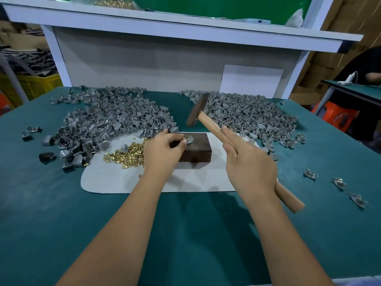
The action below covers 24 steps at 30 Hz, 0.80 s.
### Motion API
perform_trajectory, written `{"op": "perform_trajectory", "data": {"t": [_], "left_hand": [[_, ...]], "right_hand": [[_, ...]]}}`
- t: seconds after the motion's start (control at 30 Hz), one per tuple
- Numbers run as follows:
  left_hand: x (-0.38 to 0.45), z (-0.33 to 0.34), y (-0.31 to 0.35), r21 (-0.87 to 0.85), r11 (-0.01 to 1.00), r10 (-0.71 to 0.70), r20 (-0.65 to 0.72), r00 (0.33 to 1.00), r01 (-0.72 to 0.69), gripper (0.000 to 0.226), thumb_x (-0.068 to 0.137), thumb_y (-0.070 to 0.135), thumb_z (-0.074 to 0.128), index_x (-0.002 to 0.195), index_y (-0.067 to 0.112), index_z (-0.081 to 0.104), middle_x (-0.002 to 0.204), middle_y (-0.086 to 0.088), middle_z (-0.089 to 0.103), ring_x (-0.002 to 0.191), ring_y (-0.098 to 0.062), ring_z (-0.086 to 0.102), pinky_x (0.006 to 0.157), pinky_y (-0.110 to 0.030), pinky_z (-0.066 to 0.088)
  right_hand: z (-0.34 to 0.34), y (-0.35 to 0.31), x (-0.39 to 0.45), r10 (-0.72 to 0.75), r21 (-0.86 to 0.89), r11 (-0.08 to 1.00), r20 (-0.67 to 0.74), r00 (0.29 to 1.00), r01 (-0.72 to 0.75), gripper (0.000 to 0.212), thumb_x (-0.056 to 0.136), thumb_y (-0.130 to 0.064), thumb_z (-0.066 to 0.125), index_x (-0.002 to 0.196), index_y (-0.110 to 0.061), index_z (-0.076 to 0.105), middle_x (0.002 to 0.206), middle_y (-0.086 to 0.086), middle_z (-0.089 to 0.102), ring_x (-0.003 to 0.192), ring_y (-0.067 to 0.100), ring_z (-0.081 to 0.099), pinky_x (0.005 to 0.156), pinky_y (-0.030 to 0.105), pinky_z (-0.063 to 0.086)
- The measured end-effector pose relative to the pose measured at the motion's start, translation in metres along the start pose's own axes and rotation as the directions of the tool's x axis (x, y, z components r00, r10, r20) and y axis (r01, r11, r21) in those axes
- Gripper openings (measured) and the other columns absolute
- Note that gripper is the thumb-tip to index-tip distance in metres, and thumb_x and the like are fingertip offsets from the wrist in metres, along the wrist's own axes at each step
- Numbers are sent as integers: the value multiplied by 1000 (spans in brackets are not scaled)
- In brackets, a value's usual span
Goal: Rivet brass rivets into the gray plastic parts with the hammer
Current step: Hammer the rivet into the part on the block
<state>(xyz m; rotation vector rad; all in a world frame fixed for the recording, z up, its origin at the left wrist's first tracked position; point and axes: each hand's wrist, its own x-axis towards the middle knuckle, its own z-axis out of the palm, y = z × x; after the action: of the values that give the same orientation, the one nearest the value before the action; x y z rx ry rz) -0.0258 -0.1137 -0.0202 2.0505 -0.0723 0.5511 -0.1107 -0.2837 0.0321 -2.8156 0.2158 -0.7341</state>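
- Bright, even light is falling from above, casting soft shadows of the forearms onto the green table [61,203]
- The hammer [197,110] head is smearing with motion blur
- Wide-angle distortion is bowing the shelf [185,23] and table edges
- Background corners are looking dimmer and softer

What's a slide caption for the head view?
Left hand steadies gray plastic part on dark block; right hand raises wooden-handled hammer.

White shelf frame [175,27] over green-topped bench [51,203]; yellow crate [35,84] left.
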Motion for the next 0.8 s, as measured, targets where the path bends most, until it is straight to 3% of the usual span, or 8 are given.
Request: {"op": "perform_trajectory", "data": {"t": [0.07,0.13,0.23,0.33,0.43,0.53,0.73,0.8], "left_hand": [[1,2,-1,-6,1000,-9,3,1000,9,12,89,24,69,95,19,78,116,-3,72,137,-12,46,95,-23,40],[2,4,-2,-20,1000,-16,13,1000,16,11,90,20,68,94,16,77,110,-1,73,135,-14,48,92,-18,37],[4,5,-1,-87,996,-23,22,999,25,10,90,16,68,92,13,77,103,1,71,123,-22,57,103,-31,44],[6,4,-1,-134,990,-34,30,999,38,9,88,16,70,90,15,79,94,6,71,115,-19,61,103,-37,46],[7,3,-3,-157,985,-66,47,997,73,9,87,19,72,92,20,79,100,5,74,124,-14,56,104,-30,43],[9,2,-4,-137,986,-87,34,996,91,10,86,21,73,93,24,80,104,9,73,130,-8,51,94,-18,35],[9,3,-5,-145,984,-97,51,994,104,10,86,22,74,94,21,80,99,11,72,128,-6,51,96,-15,35],[9,2,-5,-140,985,-91,56,994,98,10,86,21,73,94,21,80,104,7,74,129,-6,51,97,-17,35]], "right_hand": [[0,-2,-3,0,44,999,-54,999,2,41,100,-40,38,138,-54,36,75,-7,47,59,19,42,45,28,28],[-3,-3,-3,-6,78,997,-102,995,14,40,99,-39,41,136,-53,40,79,-3,56,61,24,50,49,30,35],[-9,-2,-1,-16,30,999,-94,995,18,40,98,-39,41,135,-54,40,85,-1,63,69,29,57,54,31,35],[-12,0,0,-1,-39,999,-67,998,-1,40,98,-40,39,134,-55,38,88,-1,65,69,27,54,53,30,29],[-10,-1,-4,-9,-72,997,-49,999,6,41,98,-41,38,136,-56,35,82,-2,58,63,26,49,52,29,26],[-5,-1,-3,-62,-161,985,29,998,66,42,99,-43,35,137,-59,30,74,-4,44,59,21,36,50,30,22],[-8,0,-1,-26,-20,999,-78,997,25,40,97,-38,43,134,-54,42,81,1,61,61,28,51,51,30,28],[-7,1,-1,-62,-87,994,-27,998,59,40,97,-39,42,133,-56,40,82,-1,63,61,25,46,51,29,24]]}}
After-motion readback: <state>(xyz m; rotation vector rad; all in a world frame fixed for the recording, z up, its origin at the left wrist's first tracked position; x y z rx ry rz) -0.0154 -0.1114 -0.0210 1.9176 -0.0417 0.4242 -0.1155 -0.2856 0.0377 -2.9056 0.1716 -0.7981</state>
